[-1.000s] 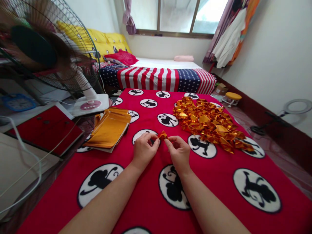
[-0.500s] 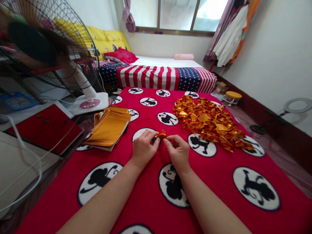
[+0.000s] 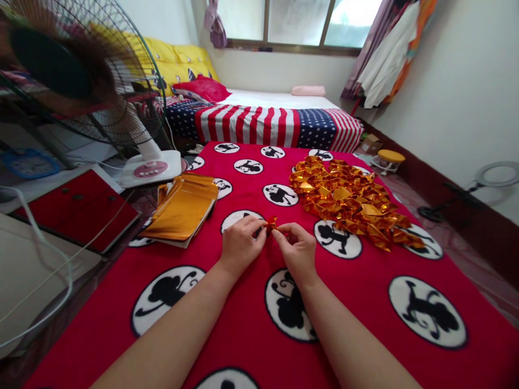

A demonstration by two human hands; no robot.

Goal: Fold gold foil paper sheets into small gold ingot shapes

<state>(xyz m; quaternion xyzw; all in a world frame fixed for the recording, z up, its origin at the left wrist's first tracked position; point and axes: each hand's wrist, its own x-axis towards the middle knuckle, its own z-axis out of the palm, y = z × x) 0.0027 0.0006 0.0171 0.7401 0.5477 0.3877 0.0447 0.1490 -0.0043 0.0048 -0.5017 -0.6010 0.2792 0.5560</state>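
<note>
Between my two hands is a small folded piece of shiny orange-gold foil paper, held just above or on the red cloth. My left hand pinches its left side between thumb and fingers. On the other side, the thumb and fingertips of my right hand close on its right edge. The fingers cover much of the piece, so its full shape is hidden. To the left lies a stack of flat gold foil sheets. A heap of folded gold foil pieces spreads out to the right.
Red cloth with monkey circles covers the table. At the left stand a running fan and a dark red board. Beyond the table is a bed. A yellow stool and a ring light stand at the right.
Both hands keep their pinch on the foil piece, and its visible top looks slightly narrower. The whole view has shifted a little; the stack and the heap look unchanged.
</note>
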